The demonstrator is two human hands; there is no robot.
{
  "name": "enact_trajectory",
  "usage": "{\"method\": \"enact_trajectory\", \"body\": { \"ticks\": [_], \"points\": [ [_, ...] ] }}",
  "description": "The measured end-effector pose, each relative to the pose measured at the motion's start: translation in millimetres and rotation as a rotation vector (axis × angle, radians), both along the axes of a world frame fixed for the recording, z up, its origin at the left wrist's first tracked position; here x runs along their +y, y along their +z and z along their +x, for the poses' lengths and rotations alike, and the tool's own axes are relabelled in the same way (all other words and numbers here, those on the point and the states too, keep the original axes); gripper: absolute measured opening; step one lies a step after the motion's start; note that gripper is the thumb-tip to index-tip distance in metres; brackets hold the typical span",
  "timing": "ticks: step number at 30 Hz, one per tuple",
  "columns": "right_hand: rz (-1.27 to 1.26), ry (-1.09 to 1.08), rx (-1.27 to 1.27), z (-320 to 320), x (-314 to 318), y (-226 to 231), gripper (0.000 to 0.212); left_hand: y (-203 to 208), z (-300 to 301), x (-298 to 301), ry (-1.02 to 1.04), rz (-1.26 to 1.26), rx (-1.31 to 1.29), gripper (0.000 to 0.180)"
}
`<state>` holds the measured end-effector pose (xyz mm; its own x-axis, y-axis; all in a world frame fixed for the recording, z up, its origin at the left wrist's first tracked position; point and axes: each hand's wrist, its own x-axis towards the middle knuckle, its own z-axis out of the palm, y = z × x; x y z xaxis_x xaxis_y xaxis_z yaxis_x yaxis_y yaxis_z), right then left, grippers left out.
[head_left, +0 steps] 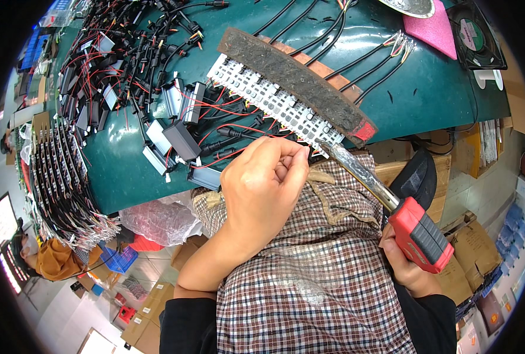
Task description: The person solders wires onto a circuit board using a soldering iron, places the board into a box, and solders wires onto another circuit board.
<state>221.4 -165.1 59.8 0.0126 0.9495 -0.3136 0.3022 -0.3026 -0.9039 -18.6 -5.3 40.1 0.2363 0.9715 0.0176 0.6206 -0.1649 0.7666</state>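
My right hand (409, 268) is wrapped round the red and black handle of a soldering iron (420, 233). Its long metal barrel reaches up to the lower right end of a white circuit board panel (268, 105), where the tip meets or nearly meets the panel. Just below that edge, my left hand (262, 192) is closed in a pinch; what its fingers hold is too small or hidden to name. A dark, worn bar (295, 82) lies along the panel's far side. Red wires and black cables run out from beneath the panel.
Metal-cased modules (181, 140) lie left of my left hand, with a heap of black cables (126, 65) beyond. Cable bundles (59, 183) hang at the table's left edge. A pink sponge (430, 32) and a black fan (473, 35) stand far right. A checked apron (309, 283) covers my lap.
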Motion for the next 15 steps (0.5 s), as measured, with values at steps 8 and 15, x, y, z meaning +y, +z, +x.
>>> {"method": "enact_trajectory", "body": {
  "ticks": [8, 15],
  "points": [
    [0.026, 0.03, -0.037, 1.1, -0.3, -0.5, 0.025, 4.1, -2.0, 0.3, -0.005, -0.033, 0.0, 0.008],
    [-0.033, 0.042, -0.027, 3.5, 0.2, 3.1, 0.024, 4.5, -5.7, -2.2, -0.022, -0.035, -0.039, 0.009]
  ]
}}
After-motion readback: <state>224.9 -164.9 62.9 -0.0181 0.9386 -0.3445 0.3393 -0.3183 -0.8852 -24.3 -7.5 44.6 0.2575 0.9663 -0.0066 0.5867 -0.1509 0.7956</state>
